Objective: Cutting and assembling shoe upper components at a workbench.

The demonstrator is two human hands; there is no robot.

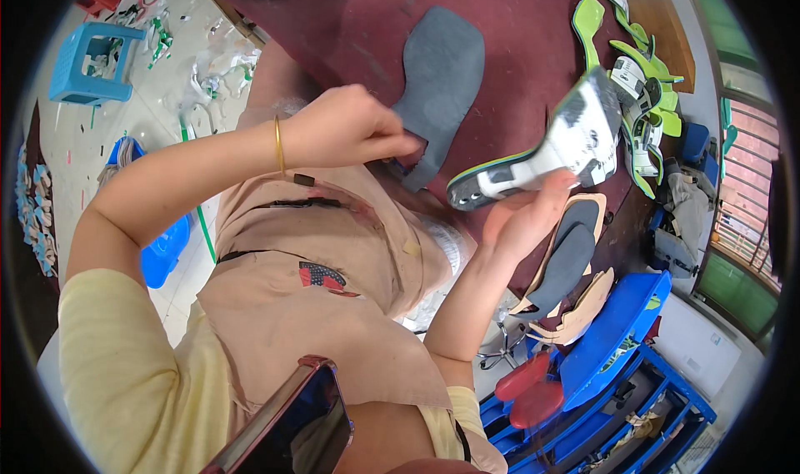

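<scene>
My right hand (527, 222) grips a shoe insole (575, 136) with a black and white patterned face and a green edge. It is raised over the table and tilted, its rounded end toward the left. My left hand (354, 130) is closed, thumb and forefinger pressed together by a small dark reddish thing that I cannot make out. Just beyond these fingers, a dark grey sole-shaped piece (446, 70) lies on the maroon table (521, 24). The left fingertips are near its narrow end.
Several green and white insoles (654, 107) are heaped at the right, beside a single green insole (588, 25). Grey and beige sole pieces (568, 261) lie nearer, above a blue bin (617, 336) and red seat (533, 403). A blue stool (71, 78) stands left amid scraps.
</scene>
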